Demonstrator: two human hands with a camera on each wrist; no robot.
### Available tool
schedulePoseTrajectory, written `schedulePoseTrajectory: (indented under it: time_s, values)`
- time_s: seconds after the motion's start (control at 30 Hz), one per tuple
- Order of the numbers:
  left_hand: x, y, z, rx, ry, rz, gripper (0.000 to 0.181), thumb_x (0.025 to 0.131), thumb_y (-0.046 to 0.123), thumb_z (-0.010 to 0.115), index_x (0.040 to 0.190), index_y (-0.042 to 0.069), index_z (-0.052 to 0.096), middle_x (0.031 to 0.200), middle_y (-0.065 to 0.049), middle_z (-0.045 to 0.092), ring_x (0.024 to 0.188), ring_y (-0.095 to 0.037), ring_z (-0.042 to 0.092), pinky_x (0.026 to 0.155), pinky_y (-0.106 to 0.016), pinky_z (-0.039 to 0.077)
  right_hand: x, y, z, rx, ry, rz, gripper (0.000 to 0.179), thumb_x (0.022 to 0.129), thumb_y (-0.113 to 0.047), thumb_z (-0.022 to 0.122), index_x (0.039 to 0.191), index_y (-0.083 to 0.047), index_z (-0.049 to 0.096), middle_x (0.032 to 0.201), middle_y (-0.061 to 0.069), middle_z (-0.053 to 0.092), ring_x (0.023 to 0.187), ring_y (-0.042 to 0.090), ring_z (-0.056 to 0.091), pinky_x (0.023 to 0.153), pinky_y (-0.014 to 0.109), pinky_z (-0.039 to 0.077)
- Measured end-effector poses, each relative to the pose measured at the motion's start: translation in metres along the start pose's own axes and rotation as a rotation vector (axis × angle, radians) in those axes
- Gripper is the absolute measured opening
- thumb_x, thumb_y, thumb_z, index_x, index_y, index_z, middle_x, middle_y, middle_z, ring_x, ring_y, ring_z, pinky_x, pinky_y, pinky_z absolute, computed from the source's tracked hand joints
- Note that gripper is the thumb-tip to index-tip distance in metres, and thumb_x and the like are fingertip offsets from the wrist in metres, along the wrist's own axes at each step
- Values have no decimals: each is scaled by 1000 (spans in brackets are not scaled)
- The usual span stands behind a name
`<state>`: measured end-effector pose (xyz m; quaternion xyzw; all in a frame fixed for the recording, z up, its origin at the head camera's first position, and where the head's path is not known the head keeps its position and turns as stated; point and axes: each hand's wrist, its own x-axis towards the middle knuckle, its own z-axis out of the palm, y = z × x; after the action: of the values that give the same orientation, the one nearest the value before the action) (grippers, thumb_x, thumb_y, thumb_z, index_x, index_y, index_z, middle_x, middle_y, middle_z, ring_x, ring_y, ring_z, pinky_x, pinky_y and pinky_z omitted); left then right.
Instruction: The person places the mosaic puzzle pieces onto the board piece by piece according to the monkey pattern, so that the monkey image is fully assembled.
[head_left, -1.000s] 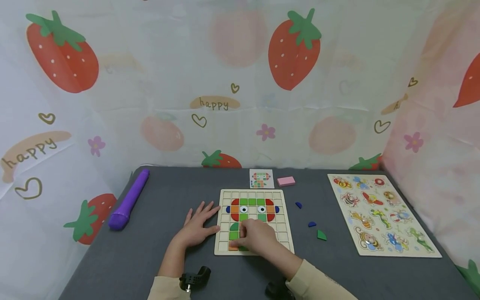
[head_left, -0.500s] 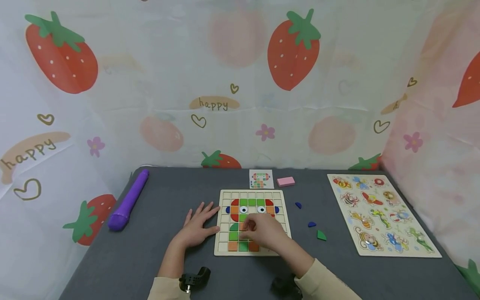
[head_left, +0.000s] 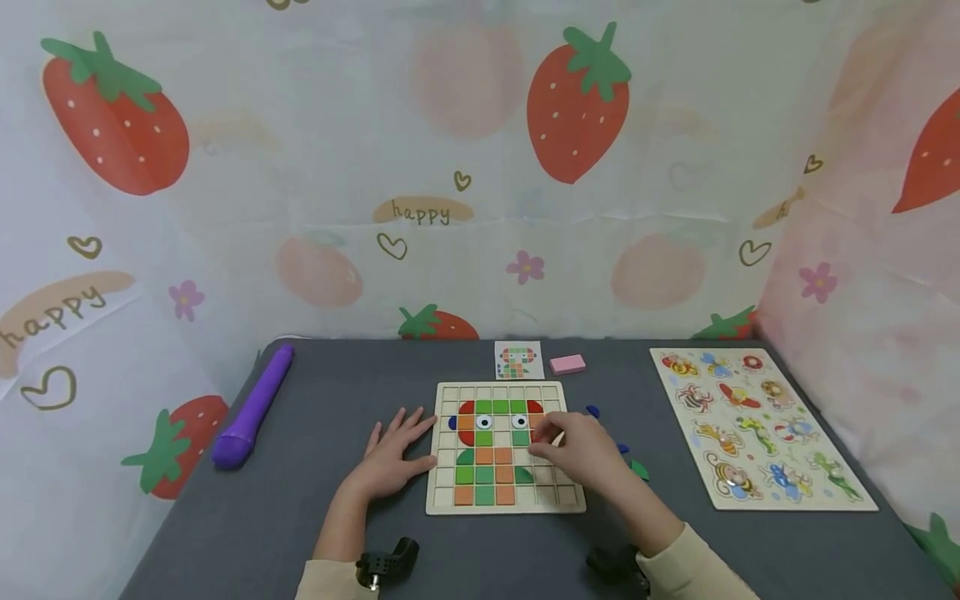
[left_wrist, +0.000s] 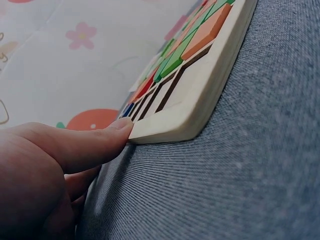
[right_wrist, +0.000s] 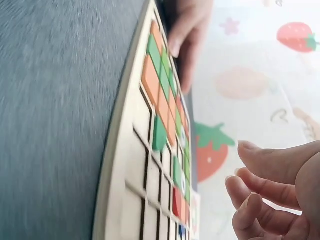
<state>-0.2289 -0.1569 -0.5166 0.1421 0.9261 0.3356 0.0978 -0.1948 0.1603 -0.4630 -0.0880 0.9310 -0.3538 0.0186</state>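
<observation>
A wooden grid board [head_left: 566, 500] lies on the table, with coloured tiles [head_left: 484, 475] in green, orange, red and blue and two eye tiles set in its cells. My left hand [head_left: 388, 460] rests flat at its left side, fingers spread, the thumb [left_wrist: 112, 135] touching the frame's edge in the left wrist view. Over the right part of the board hovers my right hand [head_left: 585, 450], fingers loosely bent. The right wrist view shows a gap between thumb [right_wrist: 267, 160] and fingertips, with nothing held. That hand hides several cells at the right in the head view.
Two blue pieces, one nearer [head_left: 622, 448] and one farther [head_left: 593, 411], and a green piece [head_left: 639, 471] lie right of the board. Behind it are a pattern card [head_left: 517, 361] and a pink block [head_left: 567, 364]. A purple microphone [head_left: 255, 408] lies left, an insect puzzle [head_left: 765, 433] right.
My right hand has moved right, away from the lower tiles, uncovering orange tiles and a green rounded one. My left hand stays at the board's left edge. The head view has shifted slightly.
</observation>
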Motion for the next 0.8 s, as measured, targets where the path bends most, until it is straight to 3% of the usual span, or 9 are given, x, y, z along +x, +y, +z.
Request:
schedulePoseTrajectory:
  time_s: [0.27,0.57,0.8]
  values:
    - [-2,1,-1,-13,0,2,68,95,30,71,156,18,43,166,-12,27,157,-38,6,123,-62,-7,-12,26,-25,5,45,91,15,87,-22,81,97,-13,74,80,-4,65,72,13,59,57,27,49]
    - [-4,0,-1,-3,17,13,68,94,31,71,155,18,43,166,-13,28,157,-38,8,123,-62,-6,-21,65,-42,-26,75,111,17,87,-22,81,98,-12,73,84,-3,68,75,12,63,62,30,49]
    - [-2,0,1,-2,13,9,69,95,32,71,156,19,42,166,-11,27,157,-37,7,123,-62,-6,-31,88,-53,-52,51,136,22,85,-22,82,100,-8,72,89,0,71,80,17,68,62,32,51]
